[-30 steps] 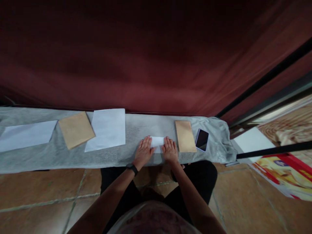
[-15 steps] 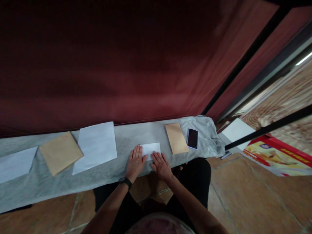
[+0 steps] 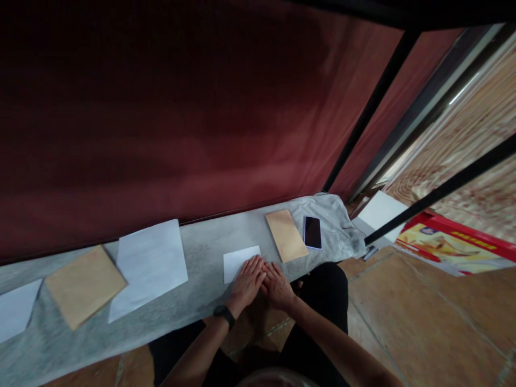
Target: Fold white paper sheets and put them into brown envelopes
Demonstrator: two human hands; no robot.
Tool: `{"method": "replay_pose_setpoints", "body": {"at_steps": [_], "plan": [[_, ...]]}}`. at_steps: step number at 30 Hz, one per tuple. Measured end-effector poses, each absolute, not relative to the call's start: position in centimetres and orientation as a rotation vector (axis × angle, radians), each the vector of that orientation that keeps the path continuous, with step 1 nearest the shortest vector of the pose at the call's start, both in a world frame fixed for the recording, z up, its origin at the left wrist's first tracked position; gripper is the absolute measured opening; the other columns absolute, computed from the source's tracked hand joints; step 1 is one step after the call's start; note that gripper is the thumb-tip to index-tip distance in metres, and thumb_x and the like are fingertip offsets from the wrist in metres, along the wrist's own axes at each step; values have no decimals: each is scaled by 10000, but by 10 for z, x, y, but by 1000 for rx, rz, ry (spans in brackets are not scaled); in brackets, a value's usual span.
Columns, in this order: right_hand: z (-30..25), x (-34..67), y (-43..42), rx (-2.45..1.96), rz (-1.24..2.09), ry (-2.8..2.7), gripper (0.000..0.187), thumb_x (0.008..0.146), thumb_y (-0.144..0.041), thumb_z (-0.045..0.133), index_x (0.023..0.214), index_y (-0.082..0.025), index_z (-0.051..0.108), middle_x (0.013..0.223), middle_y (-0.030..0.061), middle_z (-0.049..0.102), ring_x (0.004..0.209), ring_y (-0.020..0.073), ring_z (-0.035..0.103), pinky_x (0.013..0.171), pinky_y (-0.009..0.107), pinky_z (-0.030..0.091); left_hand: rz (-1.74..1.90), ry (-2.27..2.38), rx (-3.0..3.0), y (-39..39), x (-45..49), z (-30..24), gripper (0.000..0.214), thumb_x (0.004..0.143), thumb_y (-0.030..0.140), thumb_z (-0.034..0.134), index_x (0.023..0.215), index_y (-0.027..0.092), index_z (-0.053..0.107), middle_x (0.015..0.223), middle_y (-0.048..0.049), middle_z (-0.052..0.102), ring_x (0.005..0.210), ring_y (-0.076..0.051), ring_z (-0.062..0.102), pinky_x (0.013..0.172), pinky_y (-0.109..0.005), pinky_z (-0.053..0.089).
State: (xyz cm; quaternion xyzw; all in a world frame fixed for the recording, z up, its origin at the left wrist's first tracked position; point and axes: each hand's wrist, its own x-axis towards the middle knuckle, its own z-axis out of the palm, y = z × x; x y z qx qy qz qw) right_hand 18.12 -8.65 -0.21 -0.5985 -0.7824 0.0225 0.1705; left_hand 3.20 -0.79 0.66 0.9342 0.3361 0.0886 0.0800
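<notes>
**Both hands flat on a small folded sheet at the bench's near edge**

The left hand [image 3: 246, 280] lies palm down with its fingers stretched out and close together, their tips resting on the lower right part of the small white folded paper [image 3: 237, 262]. A dark watch [image 3: 224, 313] sits on that wrist. The right hand [image 3: 277, 285] lies just beside it, also palm down, fingers extended and together, touching the left hand along the thumb side; its fingertips reach the paper's right corner, though whether they press on it cannot be told. Neither hand grips anything. Both forearms come up from the bottom of the view, over dark trousers.

The folded paper lies on the grey cloth [image 3: 209, 242] that covers the long bench, close to the bench's near edge and about midway along the visible stretch. To its right, near but apart, a tan envelope [image 3: 286, 235] lies angled, and just beside that a phone [image 3: 312, 232], screen dark, sits toward the bench's right end. To the left, well apart, lies a larger white sheet [image 3: 150, 266], then a second tan envelope [image 3: 84, 285] just beside it, and another white sheet [image 3: 16, 310] at the far left. A dark red curtain [image 3: 181, 118] hangs along the bench's far edge.
</notes>
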Motion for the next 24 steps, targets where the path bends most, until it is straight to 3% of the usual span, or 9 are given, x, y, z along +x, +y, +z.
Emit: {"method": "replay_pose_setpoints", "body": {"at_steps": [7,12,20,24], "plan": [[6,198,-84,-1598,73,-2332,565,1001,-417,545,1505,-190,426,1554,100,442,1400,236,446,1178,437,329,328,1146,2801,16,15,6,545,1029,378,320,1528,168,377,1581,-111,410,1489,-227,326,1213,-469,297],[18,204,-75,-1609,168,-2327,464,1025,-382,501,1461,-222,491,1511,70,507,1383,219,474,1185,442,330,354,1363,2753,16,1,3,557,1012,372,324,1527,165,381,1562,-119,437,1484,-248,336,1206,-487,305],[15,183,-40,-1770,187,-2191,463,1019,-315,484,1446,-139,509,1521,105,487,1399,238,463,1199,429,324,435,1555,2617,2,-28,-1,586,992,381,337,1498,94,405,1565,-179,411,1484,-291,332,1196,-514,310],[3,171,-42,-1854,101,-2100,496,1020,-320,475,1483,-142,460,1540,105,460,1412,247,445,1216,446,282,633,1600,2177,10,-31,6,544,946,312,418,1445,98,456,1538,-183,453,1440,-290,409,1171,-495,368]]}}
